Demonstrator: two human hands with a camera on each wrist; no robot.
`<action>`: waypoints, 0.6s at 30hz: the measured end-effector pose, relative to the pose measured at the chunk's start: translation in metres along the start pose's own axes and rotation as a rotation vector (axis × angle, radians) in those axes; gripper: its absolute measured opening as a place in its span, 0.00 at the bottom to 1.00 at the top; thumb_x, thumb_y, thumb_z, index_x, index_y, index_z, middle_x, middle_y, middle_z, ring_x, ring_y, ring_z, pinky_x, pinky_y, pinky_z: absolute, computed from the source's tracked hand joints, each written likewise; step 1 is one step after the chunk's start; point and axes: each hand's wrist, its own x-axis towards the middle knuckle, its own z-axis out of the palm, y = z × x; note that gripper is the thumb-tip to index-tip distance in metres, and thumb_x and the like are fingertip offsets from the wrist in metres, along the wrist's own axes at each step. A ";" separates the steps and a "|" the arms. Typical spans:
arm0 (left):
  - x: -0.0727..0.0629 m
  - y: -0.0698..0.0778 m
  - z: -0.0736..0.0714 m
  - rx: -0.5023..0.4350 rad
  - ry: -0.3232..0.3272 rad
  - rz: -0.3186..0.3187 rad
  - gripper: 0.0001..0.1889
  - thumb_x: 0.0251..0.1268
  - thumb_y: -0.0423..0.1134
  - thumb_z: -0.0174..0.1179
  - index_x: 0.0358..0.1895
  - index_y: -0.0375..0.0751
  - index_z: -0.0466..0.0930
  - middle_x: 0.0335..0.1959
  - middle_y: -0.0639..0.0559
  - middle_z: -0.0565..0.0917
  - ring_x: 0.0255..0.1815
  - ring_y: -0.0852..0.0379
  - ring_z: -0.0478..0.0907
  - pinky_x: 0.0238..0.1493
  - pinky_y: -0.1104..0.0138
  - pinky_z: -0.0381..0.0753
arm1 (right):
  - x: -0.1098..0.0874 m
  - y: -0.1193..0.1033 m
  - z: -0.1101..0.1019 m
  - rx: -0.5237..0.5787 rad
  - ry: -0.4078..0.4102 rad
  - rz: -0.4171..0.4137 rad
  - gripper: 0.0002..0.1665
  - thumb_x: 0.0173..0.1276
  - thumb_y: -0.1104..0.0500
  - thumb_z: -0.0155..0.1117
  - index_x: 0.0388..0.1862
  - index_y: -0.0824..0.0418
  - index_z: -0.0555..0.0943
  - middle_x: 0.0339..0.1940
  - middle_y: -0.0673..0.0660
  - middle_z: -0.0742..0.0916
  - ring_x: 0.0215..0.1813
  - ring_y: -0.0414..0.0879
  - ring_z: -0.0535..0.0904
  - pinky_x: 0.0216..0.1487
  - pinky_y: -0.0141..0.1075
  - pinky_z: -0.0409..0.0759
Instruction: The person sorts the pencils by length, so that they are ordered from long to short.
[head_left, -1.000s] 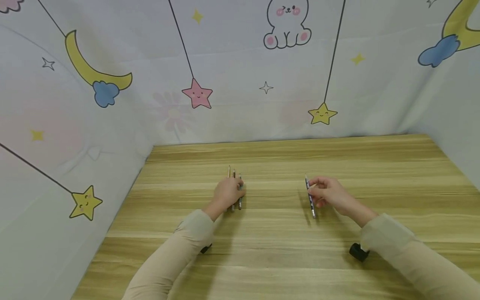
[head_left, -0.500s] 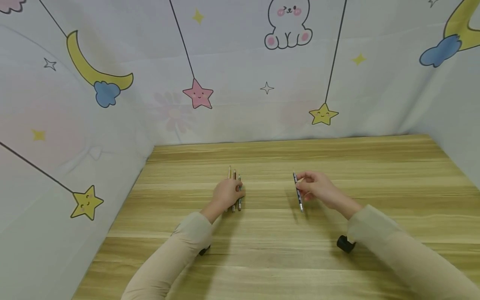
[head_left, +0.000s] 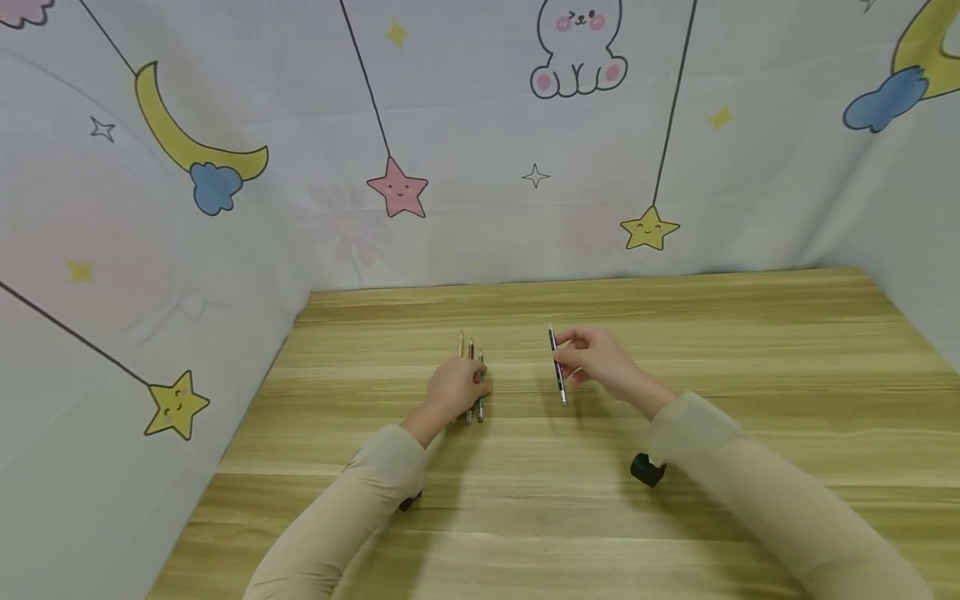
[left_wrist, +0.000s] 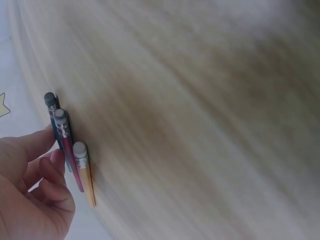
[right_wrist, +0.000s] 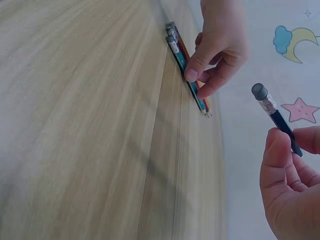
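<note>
My left hand (head_left: pixel 452 387) lies over three pencils side by side on the wooden table, left of the middle in the head view. Its thumb and fingertips pinch the teal pencil (right_wrist: pixel 180 59), the rightmost. Beside that one are a dark red pencil (left_wrist: pixel 70 159) and a yellow pencil (left_wrist: pixel 87 182), partly covered by the hand in the head view. Right of them, my right hand (head_left: pixel 596 358) pinches a dark blue pencil (head_left: pixel 561 385) between thumb and fingers. This pencil is held above the tabletop, point away from me, its grey eraser (right_wrist: pixel 259 91) towards me.
The wooden table (head_left: pixel 525 508) meets a printed cloth backdrop (head_left: pixel 480 233) at its back edge and left side. A black wrist-worn piece (head_left: pixel 647 470) hangs below the right sleeve (head_left: pixel 720 442).
My right hand has carried the dark blue pencil leftwards and slightly away from me, nearer the three pencils. The left hand has stayed almost still over them.
</note>
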 end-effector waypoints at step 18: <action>0.002 0.000 -0.001 -0.019 0.003 -0.016 0.17 0.51 0.40 0.63 0.45 0.38 0.79 0.22 0.56 0.77 0.19 0.64 0.69 0.21 0.75 0.66 | 0.033 0.009 0.042 -0.126 0.046 -0.014 0.17 0.58 0.66 0.58 0.46 0.71 0.72 0.19 0.52 0.77 0.17 0.39 0.73 0.19 0.31 0.73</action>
